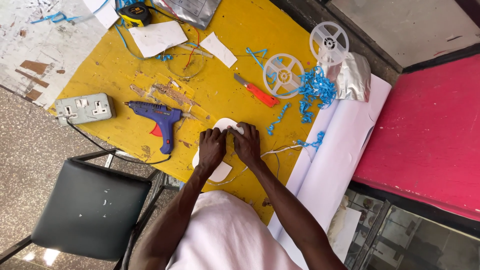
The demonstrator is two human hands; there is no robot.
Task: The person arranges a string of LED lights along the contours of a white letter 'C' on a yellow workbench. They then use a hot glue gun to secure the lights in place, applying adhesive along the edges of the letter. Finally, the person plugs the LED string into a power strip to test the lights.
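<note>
Both hands meet at the near edge of the yellow tabletop (240,30): left hand (211,148) and right hand (247,144), fingers closed, pinch the far rim of a white rounded card shape (220,172), pressing it flat, seemingly to steady it. A blue glue gun (159,117) lies just left, an orange utility knife (257,91) beyond.

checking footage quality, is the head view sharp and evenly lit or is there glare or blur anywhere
Head view: sharp and evenly lit across the yellow table; both hands, left hand and right hand, are crisp on the white cutout. Soft shadows only. Glare shows on the floor at lower left and on the foil wrap. The frame is slightly tilted.
</note>
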